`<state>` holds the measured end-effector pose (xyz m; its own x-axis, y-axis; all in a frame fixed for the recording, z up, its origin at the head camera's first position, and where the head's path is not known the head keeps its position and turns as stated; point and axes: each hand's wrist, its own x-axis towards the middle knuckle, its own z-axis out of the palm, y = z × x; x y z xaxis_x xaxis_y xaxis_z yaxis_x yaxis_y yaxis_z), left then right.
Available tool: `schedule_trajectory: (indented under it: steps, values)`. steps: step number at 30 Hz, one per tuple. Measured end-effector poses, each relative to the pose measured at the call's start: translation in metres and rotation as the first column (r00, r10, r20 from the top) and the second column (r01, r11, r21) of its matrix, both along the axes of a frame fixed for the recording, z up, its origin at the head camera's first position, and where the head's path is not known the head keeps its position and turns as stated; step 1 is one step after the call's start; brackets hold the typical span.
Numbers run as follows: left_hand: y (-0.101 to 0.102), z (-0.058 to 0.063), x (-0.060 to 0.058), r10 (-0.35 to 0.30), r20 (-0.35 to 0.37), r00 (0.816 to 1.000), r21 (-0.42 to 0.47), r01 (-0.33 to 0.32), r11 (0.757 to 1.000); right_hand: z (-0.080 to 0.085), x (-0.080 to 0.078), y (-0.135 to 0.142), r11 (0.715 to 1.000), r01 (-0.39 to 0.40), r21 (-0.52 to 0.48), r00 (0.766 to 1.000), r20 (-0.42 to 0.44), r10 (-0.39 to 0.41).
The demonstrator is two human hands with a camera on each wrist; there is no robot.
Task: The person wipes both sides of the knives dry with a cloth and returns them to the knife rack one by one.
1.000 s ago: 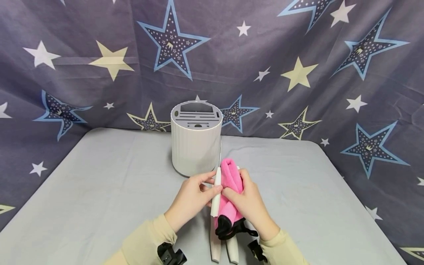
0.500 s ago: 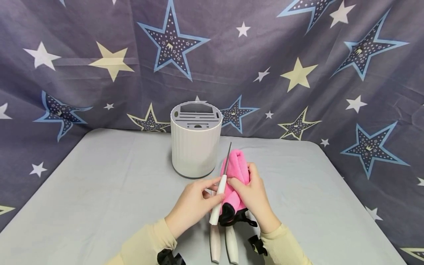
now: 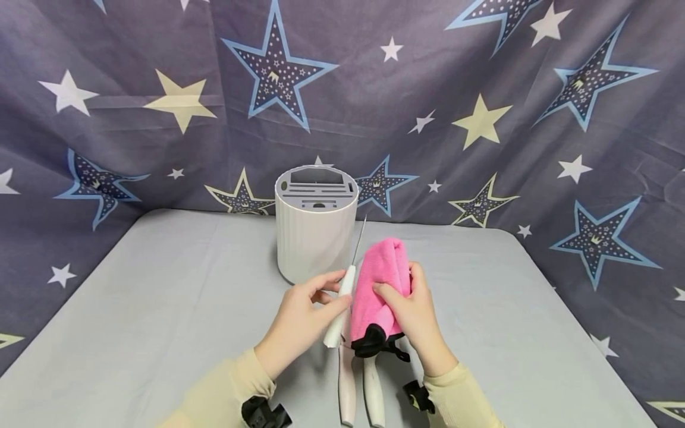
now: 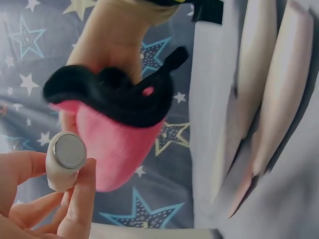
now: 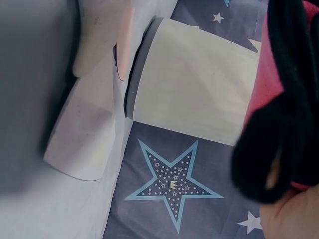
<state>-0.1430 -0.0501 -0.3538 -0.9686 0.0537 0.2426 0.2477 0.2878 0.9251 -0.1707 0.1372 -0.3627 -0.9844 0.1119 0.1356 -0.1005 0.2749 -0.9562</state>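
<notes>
My left hand [image 3: 302, 318] pinches the white handle of a knife [image 3: 340, 312] between thumb and fingers. Its narrow metal blade [image 3: 360, 238] points up and away, overlapping the edge of the knife block behind it. In the left wrist view the round metal cap [image 4: 70, 151] of the handle faces the camera. My right hand [image 3: 420, 318] grips a folded pink cloth [image 3: 379, 279] with black trim and a black loop [image 5: 261, 149]. The cloth is just right of the knife, with a gap between them.
Below the hands lie two knives, one with a pinkish handle [image 3: 347, 386] and one with a whitish handle [image 3: 373, 392]. A cream cylindrical knife block [image 3: 316, 244] with a slotted grey top stands behind on the grey-covered table [image 3: 187, 297]. A starry curtain [image 3: 342, 89] hangs beyond.
The left hand first tilts the knife over the cloth, then draws it left, away from the cloth. The right hand has moved the cloth slightly right and away, and more of it shows.
</notes>
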Motion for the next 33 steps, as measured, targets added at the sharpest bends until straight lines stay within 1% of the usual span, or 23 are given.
schedule_trajectory:
  steps: [5,8,12,14,17,20,23,26,30,33]
  values:
    - [-0.013,0.018,-0.007,-0.013,-0.019,1.000,0.018,0.013,1.000,-0.001,0.000,0.002,1.000,0.019,0.010,1.000,0.001,-0.019]
    - [-0.022,0.031,-0.013,-0.018,-0.047,0.999,0.015,0.019,1.000,-0.002,-0.001,0.003,1.000,0.018,0.009,1.000,0.006,-0.018]
    - [-0.037,0.051,-0.021,0.033,-0.133,0.991,-0.029,-0.037,0.999,-0.003,-0.001,0.004,1.000,0.010,-0.011,1.000,0.009,-0.010]
    - [-0.044,0.061,-0.025,0.065,-0.179,0.982,-0.055,-0.076,0.996,-0.004,-0.001,0.004,1.000,0.009,-0.022,1.000,0.009,-0.009]
    - [-0.055,0.075,-0.032,0.112,-0.250,0.962,-0.083,-0.137,0.987,-0.004,-0.001,0.004,0.999,0.011,-0.037,1.000,0.008,-0.010]
    - [-0.065,0.089,-0.036,0.154,-0.308,0.939,-0.071,-0.185,0.980,-0.005,0.000,0.004,0.999,0.014,-0.042,1.000,0.010,-0.013]
    - [-0.074,0.104,-0.040,0.204,-0.344,0.916,-0.065,-0.240,0.969,-0.006,0.000,0.004,0.999,0.015,-0.041,1.000,0.013,-0.015]
    - [-0.082,0.118,-0.045,0.243,-0.356,0.902,-0.056,-0.280,0.958,-0.006,0.000,0.004,0.999,0.014,-0.044,1.000,0.014,-0.013]
    - [-0.092,0.131,-0.051,0.273,-0.344,0.898,-0.056,-0.310,0.949,-0.007,0.000,0.006,0.998,0.013,-0.069,1.000,0.013,-0.012]
    - [-0.098,0.140,-0.055,0.293,-0.343,0.893,-0.082,-0.340,0.937,-0.005,0.001,0.006,0.996,0.017,-0.090,1.000,0.010,-0.016]
